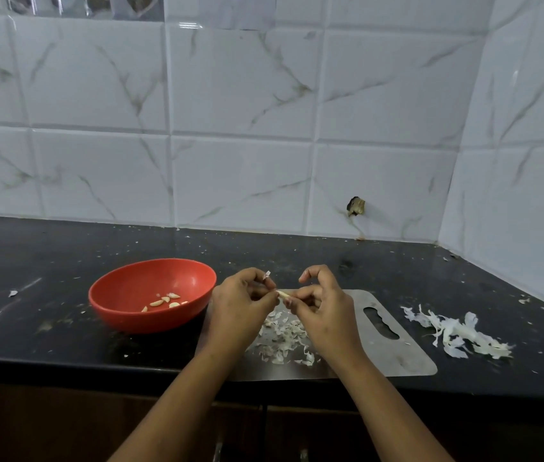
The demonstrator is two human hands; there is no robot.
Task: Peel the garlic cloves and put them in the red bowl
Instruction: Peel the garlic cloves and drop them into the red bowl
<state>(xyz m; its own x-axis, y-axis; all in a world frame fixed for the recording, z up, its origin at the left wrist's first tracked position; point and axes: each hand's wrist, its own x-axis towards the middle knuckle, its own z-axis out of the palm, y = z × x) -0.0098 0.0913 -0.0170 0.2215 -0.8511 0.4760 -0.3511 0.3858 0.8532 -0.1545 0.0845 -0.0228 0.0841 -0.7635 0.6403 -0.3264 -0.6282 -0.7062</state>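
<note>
Head view, lower left of centre: the red bowl [150, 320] sits on the black desk [47, 261] with a few peeled cloves [165, 301] in its bottom. Just right of it the left hand [242, 303] and right hand [322, 305] pinch one garlic clove [283, 294] between their fingertips, above a steel board [407, 358] strewn with peel scraps [283, 338]. Further right lies a heap of skins [457, 335]. White marbled tiles [230, 95] cover the wall behind.

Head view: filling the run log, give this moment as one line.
step: peeling | left hand: pinches garlic clove | right hand: pinches same clove | red bowl: peeled cloves inside | skins: on steel board
</note>
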